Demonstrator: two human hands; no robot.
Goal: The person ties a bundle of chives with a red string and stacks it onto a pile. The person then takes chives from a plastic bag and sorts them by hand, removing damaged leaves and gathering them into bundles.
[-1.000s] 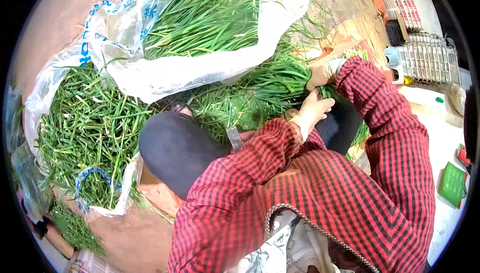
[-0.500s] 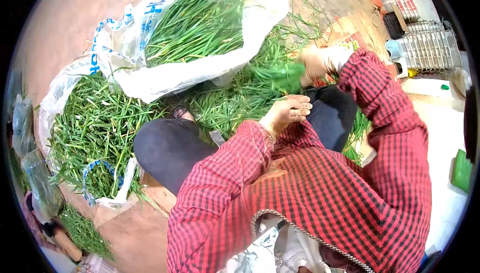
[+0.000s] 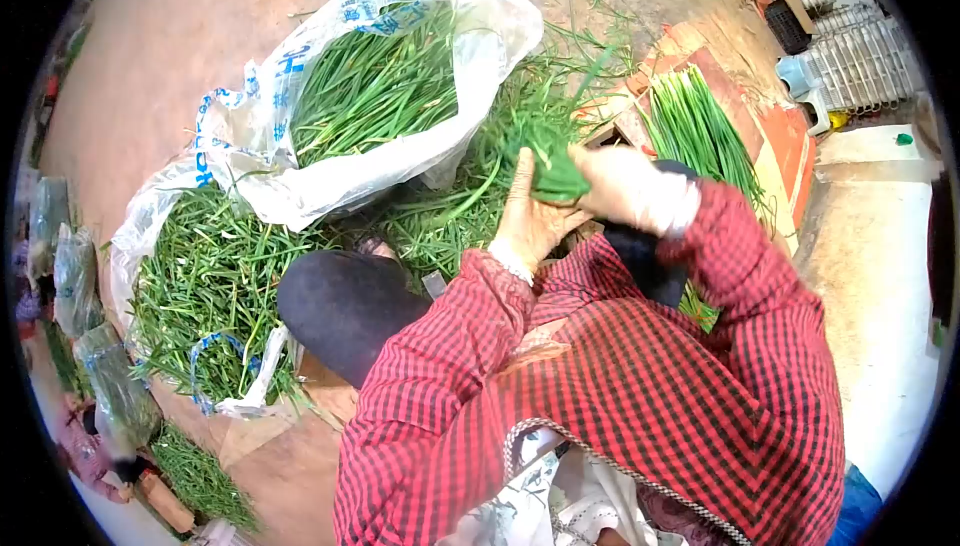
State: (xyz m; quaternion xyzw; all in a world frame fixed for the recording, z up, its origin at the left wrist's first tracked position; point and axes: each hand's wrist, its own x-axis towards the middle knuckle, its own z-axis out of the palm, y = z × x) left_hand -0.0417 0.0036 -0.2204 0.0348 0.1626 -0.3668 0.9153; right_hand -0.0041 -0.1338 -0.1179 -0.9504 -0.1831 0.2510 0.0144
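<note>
A bunch of long green leaves (image 3: 550, 161) is held up between my two hands, above the knees. My left hand (image 3: 533, 221) cups it from below and the left, thumb raised along its side. My right hand (image 3: 625, 186) grips the bunch from the right, its fingertips partly hidden. Behind it, loose leaves (image 3: 450, 226) cover the ground. A white plastic bag (image 3: 350, 181) with blue print lies open, holding long green leaves (image 3: 385, 86). Beyond my right hand, a neat bundle with pale ends (image 3: 705, 131) lies on cardboard.
A large heap of loose leaves (image 3: 215, 286) fills the left side. Filled plastic bags (image 3: 115, 381) lie at the far left, near another person's pink sleeve (image 3: 85, 456). White racks (image 3: 860, 61) and a black basket (image 3: 787, 26) stand at the upper right.
The bunch has been lifted from the loose leaves and turned more upright. My left hand, apart from it half a second ago, now touches it. The pale-ended bundle is more fully visible.
</note>
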